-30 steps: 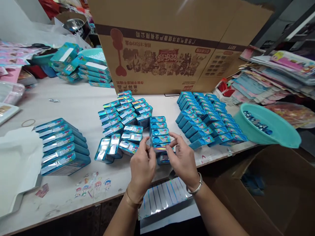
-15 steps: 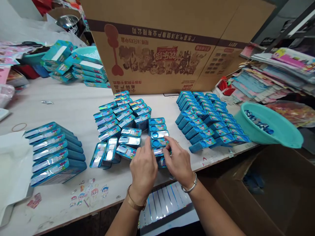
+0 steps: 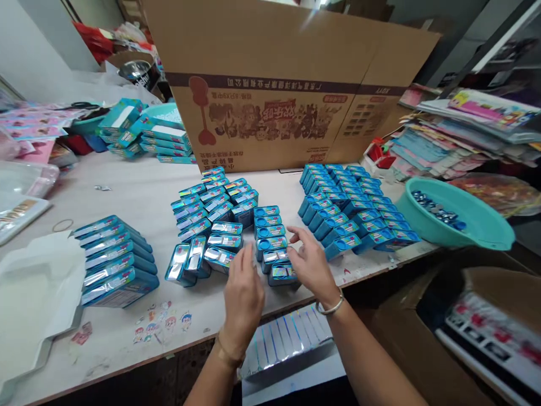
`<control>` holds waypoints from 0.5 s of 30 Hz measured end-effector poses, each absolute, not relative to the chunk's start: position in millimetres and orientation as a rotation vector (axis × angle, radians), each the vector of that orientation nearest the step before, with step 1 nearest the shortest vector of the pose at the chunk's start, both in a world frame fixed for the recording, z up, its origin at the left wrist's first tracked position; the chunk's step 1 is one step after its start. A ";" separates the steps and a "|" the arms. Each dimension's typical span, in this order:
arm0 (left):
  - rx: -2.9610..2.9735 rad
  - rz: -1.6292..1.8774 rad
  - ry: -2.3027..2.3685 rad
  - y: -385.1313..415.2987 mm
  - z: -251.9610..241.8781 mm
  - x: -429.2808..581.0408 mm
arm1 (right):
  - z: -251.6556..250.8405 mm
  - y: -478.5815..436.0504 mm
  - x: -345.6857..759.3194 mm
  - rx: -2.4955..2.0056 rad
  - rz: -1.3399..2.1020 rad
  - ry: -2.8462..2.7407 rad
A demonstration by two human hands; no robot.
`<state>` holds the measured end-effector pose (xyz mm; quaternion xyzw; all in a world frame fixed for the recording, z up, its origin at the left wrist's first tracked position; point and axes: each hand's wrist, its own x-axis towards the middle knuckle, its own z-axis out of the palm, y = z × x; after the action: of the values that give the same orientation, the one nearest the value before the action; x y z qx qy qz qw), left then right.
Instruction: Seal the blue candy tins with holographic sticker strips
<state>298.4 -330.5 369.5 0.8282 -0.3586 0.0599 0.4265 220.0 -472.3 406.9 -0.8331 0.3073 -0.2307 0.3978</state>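
Note:
A short column of blue tins (image 3: 271, 244) stands in the middle of the table, lids facing up, several with a round recess at one end. My left hand (image 3: 244, 293) is at the left of this column, its fingers extended and holding nothing. On the column's other side is my right hand (image 3: 311, 262), empty, with thumb and fingers apart. Left of my left hand stand two slanted tins with shiny strips (image 3: 196, 257), and a larger group of blue tins (image 3: 214, 198) lies behind. To the right is a block of lidded blue tins (image 3: 332, 211).
A teal basin (image 3: 477, 217) with small shiny blue pieces sits at the table's right edge. A row of tins (image 3: 120, 265) leans beside a white tray (image 3: 40, 299) at left. A big carton (image 3: 270, 84) stands behind. White boxes (image 3: 287, 338) are below the front edge.
My hands have moved apart, off the tin they were touching in the middle column, and the fingers have opened. The camera view has shifted; a printed item appears at the lower right.

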 end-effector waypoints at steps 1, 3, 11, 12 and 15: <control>1.958 0.067 -0.794 -324.6 372.8 295.5 | 409.9 -476.6 214.9 -1.966 -0.608 0.750; 1.747 -0.167 -0.614 -314.8 379.9 288.1 | 418.1 -482.7 205.2 -1.712 -0.621 0.699; 1.268 -0.915 -0.564 -318.2 392.2 258.3 | 442.5 -474.7 191.5 -1.361 -0.678 0.564; 1.261 -0.935 -0.576 -319.2 393.3 256.9 | 443.0 -473.5 191.5 -1.358 -0.684 0.565; 1.279 -0.911 -0.630 -319.4 399.9 255.8 | 443.5 -471.5 191.7 -1.375 -0.687 0.580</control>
<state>255.8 -319.4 399.9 0.5658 -0.2788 -0.4030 0.6631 191.7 -471.5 443.5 -0.6126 0.2584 -0.3062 0.6813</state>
